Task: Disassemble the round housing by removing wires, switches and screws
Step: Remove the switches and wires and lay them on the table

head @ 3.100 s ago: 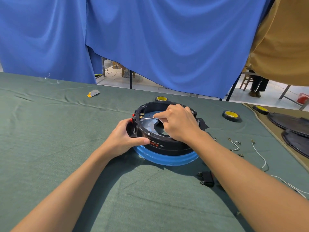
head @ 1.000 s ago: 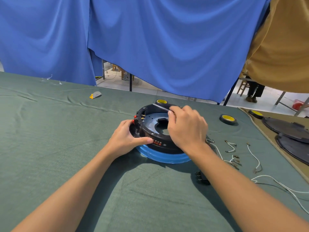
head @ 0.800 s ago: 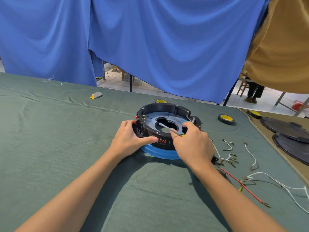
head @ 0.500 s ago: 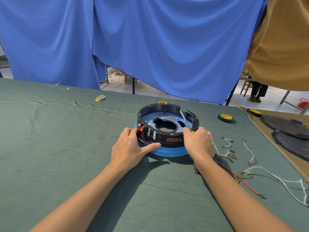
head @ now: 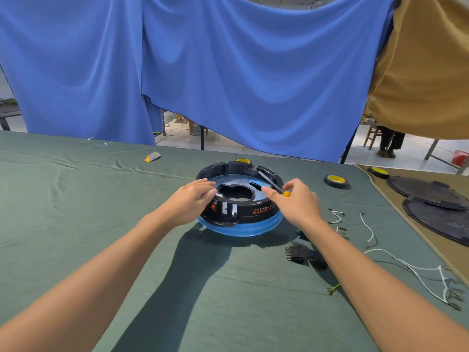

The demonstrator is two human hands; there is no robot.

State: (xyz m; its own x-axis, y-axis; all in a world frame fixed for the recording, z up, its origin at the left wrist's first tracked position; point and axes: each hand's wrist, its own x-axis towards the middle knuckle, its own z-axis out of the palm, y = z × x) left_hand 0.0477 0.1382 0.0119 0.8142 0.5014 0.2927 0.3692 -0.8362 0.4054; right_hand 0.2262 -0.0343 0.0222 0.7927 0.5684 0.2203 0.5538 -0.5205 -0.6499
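1. The screwdriver handle is mostly hidden inside the right hand; only a yellow bit shows.
2. On the round housing wall, the red lettering is too small to read.
3. The housing hides most of a yellow tape roll behind it.
4. The right edge cuts off two black discs.

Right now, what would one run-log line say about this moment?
left hand: holds round housing rim | right hand: pinches screwdriver, shaft over housing | on green cloth: loose white wires, small black part
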